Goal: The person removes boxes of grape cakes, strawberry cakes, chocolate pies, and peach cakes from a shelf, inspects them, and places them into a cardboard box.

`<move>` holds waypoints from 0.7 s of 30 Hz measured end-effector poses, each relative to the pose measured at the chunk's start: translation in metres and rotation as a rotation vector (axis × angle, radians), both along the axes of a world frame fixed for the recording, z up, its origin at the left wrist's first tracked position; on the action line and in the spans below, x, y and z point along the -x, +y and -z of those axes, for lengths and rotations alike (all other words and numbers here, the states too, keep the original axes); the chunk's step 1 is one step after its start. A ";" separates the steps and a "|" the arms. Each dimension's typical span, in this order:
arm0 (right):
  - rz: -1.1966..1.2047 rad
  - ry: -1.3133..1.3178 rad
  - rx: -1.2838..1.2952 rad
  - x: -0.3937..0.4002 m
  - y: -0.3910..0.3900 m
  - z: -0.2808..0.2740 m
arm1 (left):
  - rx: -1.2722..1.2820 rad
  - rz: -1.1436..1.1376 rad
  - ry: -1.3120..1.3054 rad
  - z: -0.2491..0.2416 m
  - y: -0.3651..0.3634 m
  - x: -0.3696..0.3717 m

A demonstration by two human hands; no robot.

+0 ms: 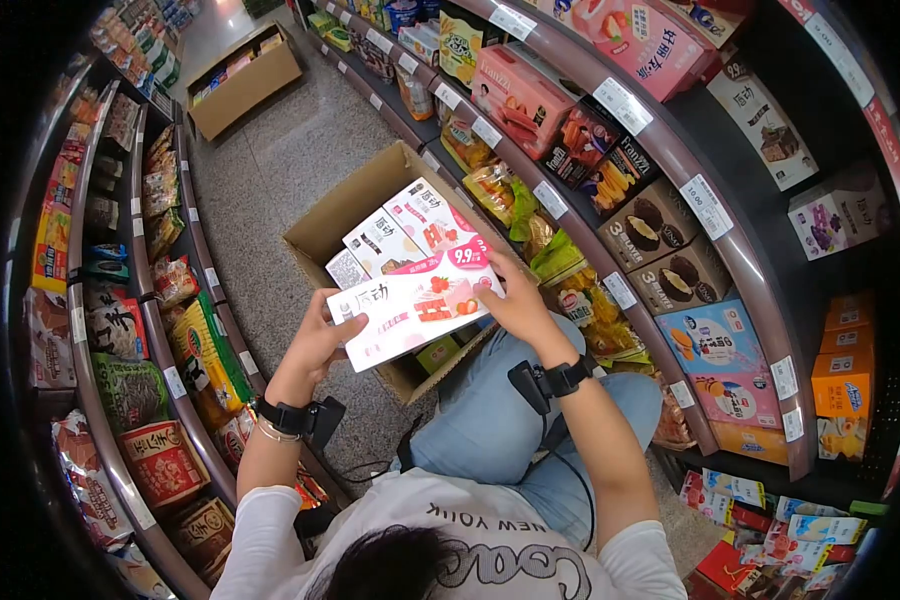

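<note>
A white and pink snack box [420,305] with strawberry pictures and a 9.9 price mark is held level between both hands. My left hand [322,335] grips its left end, thumb on the top face. At the other end, my right hand [520,300] holds it with the thumb near the strawberries. Beneath lies an open cardboard carton [325,215] on the floor. More boxes lie in it: a white box with a brown cake picture [385,240] and another strawberry box [430,215]. The held box covers part of the carton.
Shelves of packaged snacks rise on both sides of the aisle. On the right shelf are a pink box [520,95], dark round-cake boxes [650,225] and a white cake box [765,125]. Another carton [245,80] stands farther along the floor. My bent knees are beside the near carton.
</note>
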State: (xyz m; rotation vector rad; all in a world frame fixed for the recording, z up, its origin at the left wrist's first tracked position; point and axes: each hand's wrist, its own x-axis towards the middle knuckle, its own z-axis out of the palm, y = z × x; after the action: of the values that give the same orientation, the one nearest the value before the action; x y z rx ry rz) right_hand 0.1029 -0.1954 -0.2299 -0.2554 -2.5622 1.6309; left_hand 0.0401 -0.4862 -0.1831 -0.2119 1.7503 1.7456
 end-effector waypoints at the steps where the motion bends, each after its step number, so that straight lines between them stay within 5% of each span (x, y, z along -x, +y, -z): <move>1: 0.006 -0.041 0.029 0.000 0.000 0.003 | 0.043 0.016 -0.004 -0.002 -0.001 -0.001; 9: 0.073 -0.175 0.129 -0.002 0.001 0.002 | 0.089 0.080 -0.041 0.015 0.019 -0.008; 21: 0.038 -0.006 0.188 -0.014 0.033 -0.010 | 0.249 0.346 -0.100 0.042 0.065 -0.010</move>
State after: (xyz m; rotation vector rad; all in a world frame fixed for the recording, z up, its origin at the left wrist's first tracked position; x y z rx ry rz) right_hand 0.1164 -0.1625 -0.2195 -0.3208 -2.3935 1.8607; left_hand 0.0502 -0.4213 -0.2254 -0.0918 1.8050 1.2527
